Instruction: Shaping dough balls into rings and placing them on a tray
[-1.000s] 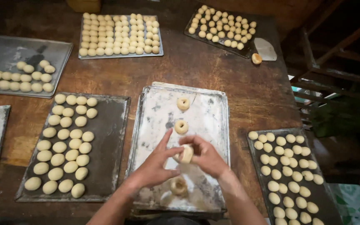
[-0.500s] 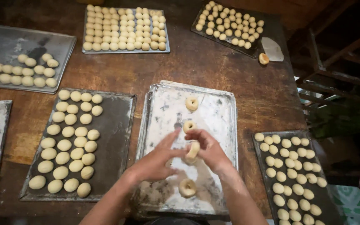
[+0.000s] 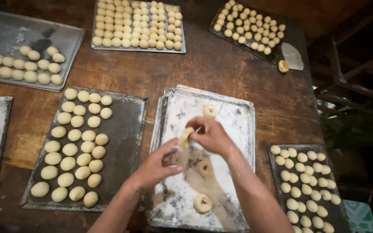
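Over a floured metal tray [image 3: 238, 112], my left hand [image 3: 154, 166] and my right hand [image 3: 212, 136] both pinch one pale piece of dough [image 3: 185, 136], held a little above the tray. Three dough rings lie on that tray: one at the far end [image 3: 209, 111], one under my right wrist [image 3: 204, 167], one near the front [image 3: 202, 203]. The tray's near-right part is hidden by my right forearm.
A dark tray [image 3: 124, 129] of dough balls lies left of the floured tray, another [image 3: 277, 185] at the right. More trays of dough balls stand at the back [image 3: 138, 48], back right [image 3: 277, 60] and far left [image 3: 5, 30]. A white scraper [image 3: 292, 56] lies by the table's right edge.
Both hands have shifted toward the far end of the tray with the dough piece. A ring now lies under my right wrist.
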